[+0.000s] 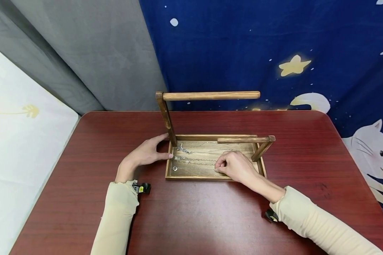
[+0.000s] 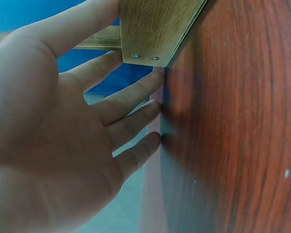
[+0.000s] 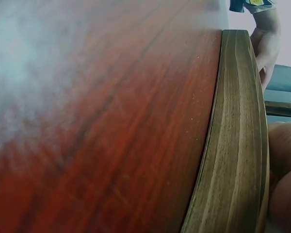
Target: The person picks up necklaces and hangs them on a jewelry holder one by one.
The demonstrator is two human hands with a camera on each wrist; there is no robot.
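A wooden jewelry stand [image 1: 198, 178] with a shallow tray base stands on the table. Silver necklaces lie stretched across its floor. My right hand [image 1: 237, 166] is over the tray's right half, thumb and fingertips pinching the right end of a chain necklace [image 1: 196, 163]. Another necklace [image 1: 184, 150] is bunched at the back left, and a small round pendant [image 1: 175, 169] lies near the front left corner. My left hand [image 1: 146, 152] is spread at the tray's left end, thumb at the rim and a fingertip by the tall post. In the left wrist view its fingers are extended beside the screwed wooden end [image 2: 157, 34].
A tall post [image 1: 166, 120] at the left carries a long rod [image 1: 210, 96] above the tray. The shorter right post [image 1: 261, 151] carries a lower rod [image 1: 236, 140] just behind my right hand. The red-brown table [image 1: 198, 219] meets curtains [image 1: 217, 46] at its back edge.
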